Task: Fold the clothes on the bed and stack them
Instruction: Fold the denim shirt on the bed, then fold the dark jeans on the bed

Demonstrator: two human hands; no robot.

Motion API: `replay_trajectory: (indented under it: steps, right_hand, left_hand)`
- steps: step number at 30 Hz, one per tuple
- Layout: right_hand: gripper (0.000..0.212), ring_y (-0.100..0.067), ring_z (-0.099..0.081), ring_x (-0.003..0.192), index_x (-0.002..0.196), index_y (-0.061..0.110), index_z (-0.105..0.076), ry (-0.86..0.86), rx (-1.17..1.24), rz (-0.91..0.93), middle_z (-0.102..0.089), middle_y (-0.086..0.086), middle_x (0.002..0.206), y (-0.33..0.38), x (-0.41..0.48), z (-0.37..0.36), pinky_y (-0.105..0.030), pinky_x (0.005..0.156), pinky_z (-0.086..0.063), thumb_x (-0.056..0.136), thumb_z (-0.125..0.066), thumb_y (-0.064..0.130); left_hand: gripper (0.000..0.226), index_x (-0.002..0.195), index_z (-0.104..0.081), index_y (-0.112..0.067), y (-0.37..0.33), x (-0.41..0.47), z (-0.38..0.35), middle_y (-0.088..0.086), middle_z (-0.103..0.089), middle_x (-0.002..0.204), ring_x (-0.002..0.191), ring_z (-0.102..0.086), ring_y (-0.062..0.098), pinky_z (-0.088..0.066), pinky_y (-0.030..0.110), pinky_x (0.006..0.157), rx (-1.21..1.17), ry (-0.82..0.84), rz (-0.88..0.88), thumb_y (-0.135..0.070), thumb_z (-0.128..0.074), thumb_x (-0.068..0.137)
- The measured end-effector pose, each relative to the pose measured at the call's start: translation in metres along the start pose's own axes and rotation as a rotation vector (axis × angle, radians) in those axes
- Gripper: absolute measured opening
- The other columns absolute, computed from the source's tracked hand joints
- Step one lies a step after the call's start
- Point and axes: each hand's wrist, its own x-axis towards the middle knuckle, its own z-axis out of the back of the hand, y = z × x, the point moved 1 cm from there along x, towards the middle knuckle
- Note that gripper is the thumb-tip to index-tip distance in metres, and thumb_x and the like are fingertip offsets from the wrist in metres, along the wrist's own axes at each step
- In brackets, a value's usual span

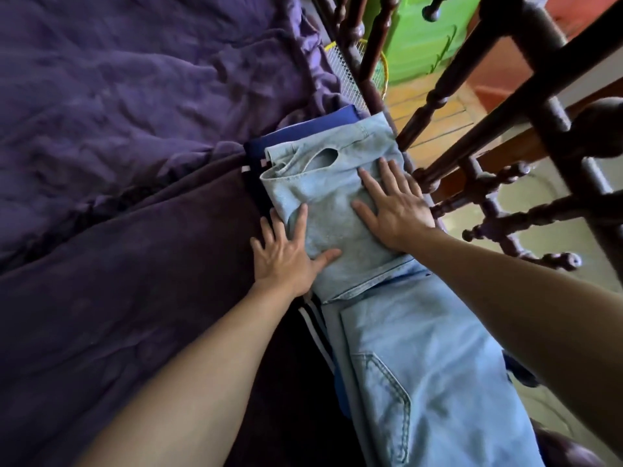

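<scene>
Light blue jeans [421, 358] lie along the right edge of the bed, their far end folded back over itself with a rip showing. My left hand [286, 254] presses flat on the folded part's left edge, fingers straight, thumb on the denim. My right hand [394, 203] lies flat on the fold's right side, fingers spread. Under the jeans sits a dark navy garment [259, 153] with white stripes and a blue garment [337, 117] peeking out at the far end.
A rumpled purple bedsheet [135, 96] covers the bed to the left. A dark wooden turned railing [488, 106] runs close along the right of the jeans. Beyond it are a tiled floor and a green plastic cabinet [421, 32].
</scene>
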Motion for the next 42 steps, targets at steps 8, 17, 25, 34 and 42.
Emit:
replay_trajectory:
  steps: [8, 17, 25, 34, 42]
  right_hand:
    - [0.048, -0.035, -0.032, 0.133, 0.139, 0.014, -0.039, 0.089, -0.071, -0.034, -0.034, -0.014, 0.144, 0.061, -0.051, 0.049, -0.047, 0.101, -0.035, 0.093, -0.045, 0.028]
    - [0.029, -0.029, -0.054, 0.111, 0.110, 0.016, -0.063, 0.106, 0.021, 0.389, -0.061, -0.007, 0.114, 0.254, -0.192, 0.046, -0.039, 0.090, -0.041, 0.092, -0.047, 0.030]
    - [0.028, -0.031, -0.055, 0.112, 0.113, 0.013, -0.058, 0.073, 0.001, 0.723, -0.060, -0.008, 0.117, 0.452, -0.319, 0.053, -0.038, 0.088, -0.042, 0.091, -0.050, 0.029]
    - [0.031, -0.029, -0.059, 0.107, 0.118, 0.020, -0.059, 0.017, -0.041, 1.018, -0.059, -0.003, 0.121, 0.662, -0.432, 0.078, -0.034, 0.080, -0.045, 0.095, -0.045, 0.035]
    - [0.031, -0.026, -0.059, 0.107, 0.120, 0.023, -0.057, 0.054, -0.025, 1.164, -0.058, 0.001, 0.122, 0.829, -0.461, 0.068, -0.034, 0.082, -0.048, 0.095, -0.046, 0.038]
  left_hand:
    - [0.044, 0.133, -0.044, -0.019, 0.036, -0.113, 0.043, 0.008, -0.049, 0.129, 0.118, -0.048, 0.028, -0.038, 0.042, 0.095, 0.094, -0.034, -0.026, -0.043, -0.042, 0.096]
    - [0.027, 0.111, -0.056, -0.019, 0.196, -0.304, 0.044, 0.002, -0.063, 0.112, 0.106, -0.059, 0.026, -0.047, 0.036, 0.081, -0.051, -0.135, 0.267, -0.037, -0.046, 0.094]
    - [0.027, 0.112, -0.058, -0.019, 0.341, -0.521, 0.015, 0.001, -0.064, 0.111, 0.104, -0.061, 0.023, -0.048, 0.034, 0.079, -0.108, -0.330, 0.481, -0.036, -0.046, 0.095]
    - [0.025, 0.100, -0.062, -0.017, 0.485, -0.738, -0.014, 0.005, -0.069, 0.100, 0.098, -0.064, 0.027, -0.051, 0.036, 0.080, -0.241, -0.490, 0.820, -0.035, -0.050, 0.087]
    - [0.020, 0.097, -0.055, -0.015, 0.600, -0.823, -0.020, 0.006, -0.063, 0.099, 0.094, -0.060, 0.025, -0.040, 0.031, 0.072, -0.289, -0.516, 0.906, -0.031, -0.043, 0.096]
